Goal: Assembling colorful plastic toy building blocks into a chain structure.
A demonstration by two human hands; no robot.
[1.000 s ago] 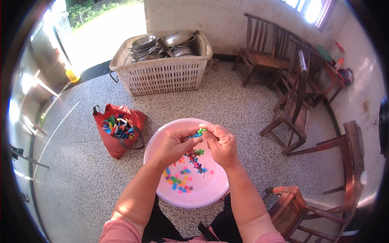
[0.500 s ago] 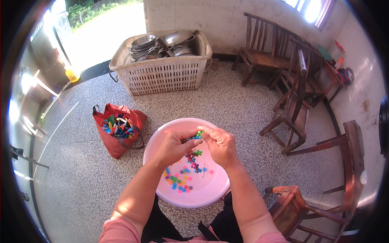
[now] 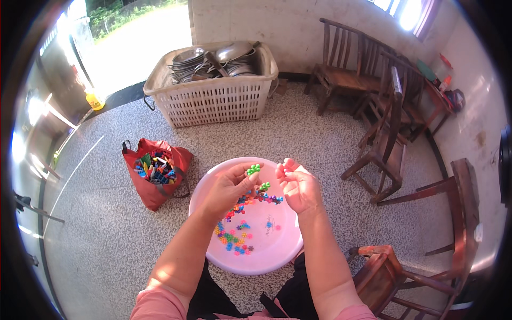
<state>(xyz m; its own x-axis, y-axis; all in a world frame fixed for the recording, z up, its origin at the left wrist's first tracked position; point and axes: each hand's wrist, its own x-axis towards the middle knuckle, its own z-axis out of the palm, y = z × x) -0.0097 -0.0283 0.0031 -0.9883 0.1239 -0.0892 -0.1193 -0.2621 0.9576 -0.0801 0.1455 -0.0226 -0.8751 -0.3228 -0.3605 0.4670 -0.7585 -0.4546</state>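
My left hand [image 3: 230, 188] is pinched on a string of joined plastic flower-shaped pieces [image 3: 274, 199]. A green flower-shaped piece [image 3: 254, 169] stands up between its thumb and index finger. The rest of the multicoloured string hangs below that hand, over a pink basin [image 3: 249, 265]. My right hand [image 3: 302, 188] is a little to the right of it, palm turned up and fingers loosely curled and apart. Nothing I can make out lies in it. Loose flower-shaped pieces [image 3: 232, 239] of several colours lie on the basin's bottom, mostly at the left.
Left of the basin stands a red bag [image 3: 152, 193] full of coloured toy pieces. Beyond it is a white slatted plastic crate [image 3: 213, 101] with metal pans and lids. Wooden chairs [image 3: 381, 266] stand along the right, with a wooden bench [image 3: 349, 80] by the far wall.
My right hand has come away from the left and turned palm up. The left hand has tilted, bringing the green piece upright, and the hanging string has swung and spread sideways.
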